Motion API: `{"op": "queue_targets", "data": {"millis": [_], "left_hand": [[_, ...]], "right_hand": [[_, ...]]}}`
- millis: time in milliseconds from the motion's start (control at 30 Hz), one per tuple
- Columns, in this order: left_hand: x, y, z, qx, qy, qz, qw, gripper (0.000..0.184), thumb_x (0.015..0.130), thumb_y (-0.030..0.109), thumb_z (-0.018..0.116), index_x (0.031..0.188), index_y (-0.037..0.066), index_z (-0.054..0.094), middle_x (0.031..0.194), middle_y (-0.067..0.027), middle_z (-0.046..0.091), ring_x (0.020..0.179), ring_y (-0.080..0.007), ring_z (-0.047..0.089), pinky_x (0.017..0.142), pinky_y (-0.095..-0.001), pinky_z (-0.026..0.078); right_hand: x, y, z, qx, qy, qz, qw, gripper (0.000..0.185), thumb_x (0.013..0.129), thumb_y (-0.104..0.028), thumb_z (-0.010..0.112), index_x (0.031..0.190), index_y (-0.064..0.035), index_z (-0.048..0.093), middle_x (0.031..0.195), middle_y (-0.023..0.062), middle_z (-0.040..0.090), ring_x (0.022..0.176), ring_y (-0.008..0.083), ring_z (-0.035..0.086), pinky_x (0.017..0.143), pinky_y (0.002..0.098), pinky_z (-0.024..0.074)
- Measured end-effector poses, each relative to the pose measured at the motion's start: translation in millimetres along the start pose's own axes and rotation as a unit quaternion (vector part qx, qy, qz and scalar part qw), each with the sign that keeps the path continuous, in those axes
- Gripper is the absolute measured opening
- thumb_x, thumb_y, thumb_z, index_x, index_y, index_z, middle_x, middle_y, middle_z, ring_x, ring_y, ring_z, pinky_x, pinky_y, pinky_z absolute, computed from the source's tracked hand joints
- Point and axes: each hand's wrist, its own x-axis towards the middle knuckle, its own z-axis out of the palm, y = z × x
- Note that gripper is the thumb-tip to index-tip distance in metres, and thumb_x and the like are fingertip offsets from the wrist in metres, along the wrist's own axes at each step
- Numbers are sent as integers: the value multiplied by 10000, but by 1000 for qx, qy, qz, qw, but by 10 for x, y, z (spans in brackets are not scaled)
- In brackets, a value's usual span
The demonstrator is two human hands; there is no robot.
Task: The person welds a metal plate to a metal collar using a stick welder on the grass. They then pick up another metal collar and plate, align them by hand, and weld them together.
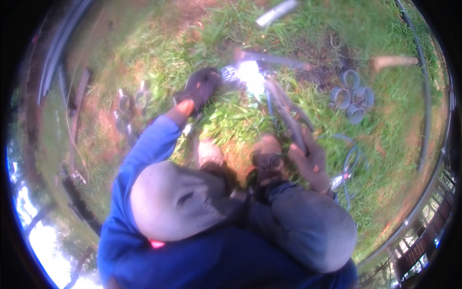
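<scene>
My left hand (201, 87), in a dark glove, is closed on a metal piece (230, 74) beside a very bright white welding glare (251, 74). The glare hides the middle of the work. Bare and wrapped round the handle of a welding electrode holder (288, 118), my right hand (310, 161) is at the right of my boots. The holder's far end reaches up to the glare. A flat metal bar (276, 59) lies just beyond the bright spot, with a few sparks above it.
Short pipe pieces stand in a cluster (355, 98) at the right, and more ring pieces (126, 103) at the left. A light tube (276, 13) lies at the top. A blue cable (353, 156) coils near my right hand. Long pipes (54, 53) run along the left edge.
</scene>
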Motion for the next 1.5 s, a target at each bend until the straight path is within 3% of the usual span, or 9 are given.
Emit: {"op": "queue_targets", "data": {"millis": [400,533,633,833,1033,1300,1500], "left_hand": [[-95,239,12,43,10,-14,999,351,1146,236,717,1398,26,843,1181,-151,881,989,-217,809,843,-379,638],[-306,804,-18,109,3,-17,994,362,1144,231,719,1418,29,839,1184,-148,879,1002,-218,803,848,-376,635],[54,-184,25,32,15,5,999,370,1137,227,732,1430,24,833,1176,-141,877,997,-209,791,848,-373,629],[-161,376,40,34,22,-60,997,370,1123,224,758,1417,12,836,1172,-136,872,996,-201,781,850,-368,623],[-70,167,11,24,12,-17,999,379,1114,223,771,1418,7,837,1191,-139,872,995,-208,784,849,-368,626],[-141,316,28,21,12,-37,999,361,1129,214,755,1422,17,832,1177,-147,867,984,-198,784,850,-373,629],[-99,166,12,23,16,-15,1000,340,1142,219,743,1404,23,836,1178,-144,871,987,-201,786,855,-375,630]], "right_hand": [[43,139,45,-7,15,-1,1000,627,1055,-90,823,1663,-63,674,943,44,702,828,92,632,771,299,555],[25,217,49,-1,20,5,1000,647,1047,-107,831,1668,-42,662,956,53,715,836,94,636,782,300,562],[6,129,39,16,32,7,999,652,1041,-107,836,1666,-36,661,975,59,725,855,96,646,794,306,570],[11,122,29,15,22,23,999,648,1042,-92,829,1665,-38,661,1011,55,738,885,102,663,812,312,580],[17,48,40,20,9,19,1000,624,1060,-77,808,1666,-50,662,1012,60,723,877,97,655,811,305,575],[25,41,32,14,-1,28,1000,630,1064,-77,805,1679,-80,663,1004,59,710,886,97,635,819,299,558],[58,165,77,-17,35,-8,999,655,1047,-118,836,1678,-73,664,1055,112,793,905,146,716,871,330,609]]}}
